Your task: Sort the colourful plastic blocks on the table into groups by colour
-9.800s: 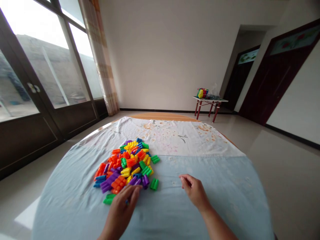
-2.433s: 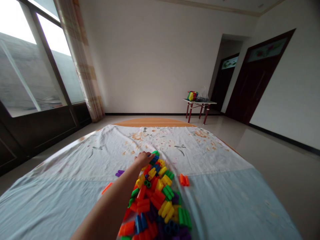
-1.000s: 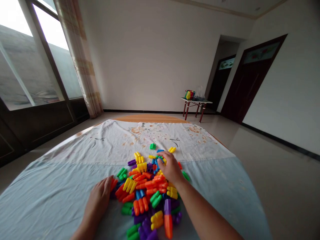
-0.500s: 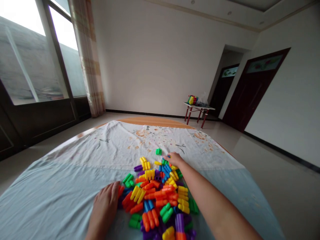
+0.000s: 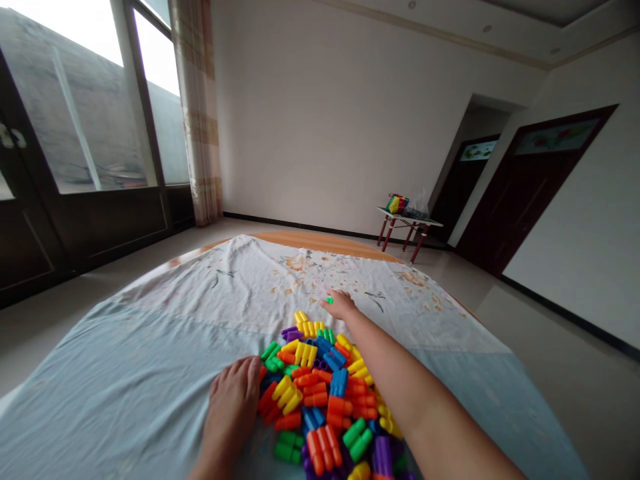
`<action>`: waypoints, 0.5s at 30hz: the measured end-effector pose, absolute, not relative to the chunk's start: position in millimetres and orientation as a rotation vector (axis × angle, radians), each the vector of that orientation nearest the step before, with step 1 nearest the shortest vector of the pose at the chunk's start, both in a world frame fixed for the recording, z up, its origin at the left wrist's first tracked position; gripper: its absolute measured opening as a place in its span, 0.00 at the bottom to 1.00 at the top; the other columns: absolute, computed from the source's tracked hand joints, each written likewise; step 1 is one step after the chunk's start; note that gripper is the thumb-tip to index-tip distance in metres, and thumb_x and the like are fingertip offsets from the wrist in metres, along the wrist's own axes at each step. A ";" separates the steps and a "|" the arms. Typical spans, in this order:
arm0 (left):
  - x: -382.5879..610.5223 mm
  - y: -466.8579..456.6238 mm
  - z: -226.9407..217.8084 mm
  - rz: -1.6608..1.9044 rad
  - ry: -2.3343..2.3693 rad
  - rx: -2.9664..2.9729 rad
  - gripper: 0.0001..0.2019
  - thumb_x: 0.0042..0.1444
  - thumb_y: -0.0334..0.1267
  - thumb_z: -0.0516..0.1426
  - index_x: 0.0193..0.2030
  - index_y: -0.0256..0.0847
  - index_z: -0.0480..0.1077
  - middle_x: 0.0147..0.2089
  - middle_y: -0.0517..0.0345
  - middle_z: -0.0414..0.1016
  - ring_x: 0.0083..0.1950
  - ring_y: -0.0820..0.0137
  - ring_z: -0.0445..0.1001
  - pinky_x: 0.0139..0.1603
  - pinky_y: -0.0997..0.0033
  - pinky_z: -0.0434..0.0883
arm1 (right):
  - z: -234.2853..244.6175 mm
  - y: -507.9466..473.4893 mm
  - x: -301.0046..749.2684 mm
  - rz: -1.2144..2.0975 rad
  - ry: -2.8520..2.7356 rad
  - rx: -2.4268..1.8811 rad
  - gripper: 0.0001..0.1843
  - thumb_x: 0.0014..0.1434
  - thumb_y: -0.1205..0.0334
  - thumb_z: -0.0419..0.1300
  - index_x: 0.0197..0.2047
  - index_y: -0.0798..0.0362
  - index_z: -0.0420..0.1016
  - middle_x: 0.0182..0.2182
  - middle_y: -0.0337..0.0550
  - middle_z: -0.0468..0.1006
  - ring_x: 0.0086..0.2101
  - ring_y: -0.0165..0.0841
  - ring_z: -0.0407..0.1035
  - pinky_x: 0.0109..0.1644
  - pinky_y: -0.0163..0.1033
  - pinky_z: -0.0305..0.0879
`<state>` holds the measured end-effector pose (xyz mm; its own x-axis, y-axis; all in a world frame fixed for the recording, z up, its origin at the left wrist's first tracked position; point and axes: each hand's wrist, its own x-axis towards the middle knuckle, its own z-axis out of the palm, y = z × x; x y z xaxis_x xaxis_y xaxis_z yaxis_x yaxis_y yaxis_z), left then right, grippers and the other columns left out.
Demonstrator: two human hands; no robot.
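Pinching a green plastic block [image 5: 329, 300], axis hidden: right hand [image 5: 342, 305]! Left hand [image 5: 234, 395], fingers extended, flanks multicoloured tubular blocks [image 5: 339, 383] pointing anyhow.

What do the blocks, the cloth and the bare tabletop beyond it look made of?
Blocks: likely molded plastic, smooth, slightly glossy; even, bright colors with highlights. Cloth: fabric, matte, softly creased. Tabletop: wood or wood-look laminate, can't tell which; orange-brown streaks, shiny at left.

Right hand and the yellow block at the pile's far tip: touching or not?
Apart. The head view shows white cloth in the gap between the right hand and the yellow block.
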<state>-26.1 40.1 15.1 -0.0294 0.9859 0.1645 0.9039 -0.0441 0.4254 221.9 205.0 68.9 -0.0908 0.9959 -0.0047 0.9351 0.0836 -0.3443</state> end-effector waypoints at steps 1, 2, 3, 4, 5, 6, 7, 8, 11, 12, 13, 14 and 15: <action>-25.9 39.9 15.3 0.644 2.029 2.050 0.21 0.59 0.40 0.40 0.51 0.44 0.68 0.54 0.51 0.71 0.56 0.62 0.65 0.57 0.59 0.58 | 64.0 208.1 217.6 0.380 -2.130 -1.955 0.23 0.59 0.49 0.53 0.53 0.52 0.71 0.52 0.54 0.71 0.52 0.44 0.64 0.54 0.45 0.57; -25.6 39.7 15.4 0.652 2.032 2.056 0.21 0.60 0.41 0.39 0.51 0.44 0.68 0.54 0.51 0.71 0.55 0.62 0.65 0.57 0.59 0.58 | 59.8 209.9 213.5 0.386 -2.142 -1.954 0.25 0.58 0.48 0.54 0.54 0.53 0.70 0.54 0.56 0.69 0.53 0.45 0.63 0.54 0.46 0.57; -25.2 39.7 15.6 0.657 2.033 2.065 0.21 0.60 0.41 0.39 0.51 0.44 0.68 0.53 0.51 0.71 0.55 0.62 0.65 0.57 0.59 0.58 | 56.5 210.4 209.2 0.398 -2.165 -1.939 0.27 0.58 0.47 0.54 0.55 0.54 0.69 0.55 0.57 0.68 0.53 0.45 0.63 0.54 0.46 0.58; -24.9 39.7 15.8 0.659 2.034 2.073 0.21 0.60 0.40 0.39 0.51 0.44 0.68 0.53 0.51 0.72 0.55 0.62 0.65 0.57 0.60 0.58 | 54.3 209.7 204.5 0.415 -2.198 -1.910 0.28 0.58 0.46 0.55 0.56 0.55 0.69 0.55 0.57 0.67 0.53 0.45 0.64 0.54 0.46 0.58; -24.5 39.8 16.1 0.660 2.038 2.077 0.21 0.60 0.40 0.39 0.51 0.44 0.69 0.53 0.51 0.72 0.55 0.62 0.65 0.57 0.60 0.58 | 53.1 208.0 199.3 0.435 -2.241 -1.866 0.29 0.57 0.45 0.55 0.55 0.55 0.69 0.55 0.55 0.67 0.53 0.44 0.64 0.55 0.44 0.58; -24.2 39.8 16.4 0.660 2.045 2.074 0.21 0.60 0.40 0.39 0.50 0.44 0.69 0.53 0.51 0.72 0.55 0.62 0.65 0.57 0.59 0.59 | 52.8 205.5 193.6 0.457 -2.291 -1.811 0.28 0.57 0.44 0.55 0.55 0.53 0.70 0.55 0.53 0.68 0.53 0.42 0.64 0.56 0.42 0.57; -24.0 39.8 16.8 0.658 2.050 2.073 0.21 0.60 0.39 0.40 0.51 0.43 0.69 0.53 0.50 0.72 0.55 0.62 0.65 0.56 0.59 0.59 | 53.2 202.5 187.5 0.479 -2.345 -1.747 0.28 0.56 0.44 0.56 0.54 0.51 0.71 0.55 0.50 0.69 0.53 0.41 0.63 0.56 0.40 0.56; -23.7 39.6 17.2 0.658 2.051 2.076 0.20 0.59 0.39 0.41 0.51 0.43 0.69 0.53 0.49 0.72 0.55 0.61 0.65 0.56 0.59 0.59 | 54.2 199.1 181.3 0.501 -2.397 -1.680 0.27 0.55 0.43 0.58 0.53 0.49 0.72 0.54 0.47 0.70 0.54 0.39 0.63 0.57 0.38 0.56; -23.4 38.6 18.6 0.663 2.043 2.109 0.20 0.59 0.37 0.42 0.52 0.42 0.68 0.53 0.48 0.72 0.54 0.61 0.66 0.56 0.58 0.59 | 60.7 187.1 165.6 0.606 -2.557 -1.471 0.24 0.52 0.43 0.61 0.47 0.46 0.77 0.48 0.40 0.75 0.50 0.36 0.66 0.53 0.33 0.59; -23.4 38.2 18.9 0.668 2.038 2.125 0.20 0.59 0.37 0.42 0.52 0.41 0.68 0.53 0.48 0.72 0.54 0.60 0.66 0.55 0.57 0.60 | 64.3 182.2 162.3 0.662 -2.616 -1.402 0.23 0.51 0.42 0.61 0.45 0.47 0.78 0.45 0.39 0.77 0.47 0.35 0.68 0.50 0.32 0.61; -23.5 37.8 19.1 0.671 2.034 2.138 0.20 0.59 0.37 0.41 0.52 0.41 0.68 0.52 0.48 0.72 0.53 0.61 0.66 0.55 0.57 0.60 | 68.8 176.6 160.2 0.729 -2.676 -1.345 0.23 0.51 0.41 0.61 0.43 0.48 0.79 0.42 0.38 0.78 0.44 0.34 0.70 0.47 0.31 0.62; -23.6 37.5 19.2 0.673 2.034 2.147 0.21 0.59 0.37 0.40 0.52 0.40 0.68 0.51 0.47 0.72 0.53 0.61 0.67 0.55 0.57 0.60 | 74.3 170.0 159.3 0.795 -2.735 -1.303 0.24 0.51 0.40 0.60 0.42 0.49 0.79 0.38 0.38 0.79 0.40 0.33 0.71 0.44 0.30 0.63; -23.8 37.4 19.3 0.673 2.032 2.155 0.21 0.60 0.37 0.40 0.52 0.40 0.68 0.51 0.47 0.73 0.52 0.60 0.67 0.54 0.57 0.61 | 80.8 162.3 159.5 0.853 -2.789 -1.273 0.25 0.51 0.39 0.60 0.41 0.50 0.80 0.35 0.37 0.80 0.37 0.32 0.71 0.41 0.30 0.64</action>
<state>-23.8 37.4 19.3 0.0093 0.9696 0.2444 0.9238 -0.1019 0.3690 159.5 162.3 80.8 -0.6793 0.6898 -0.2504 0.7119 0.5365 -0.4533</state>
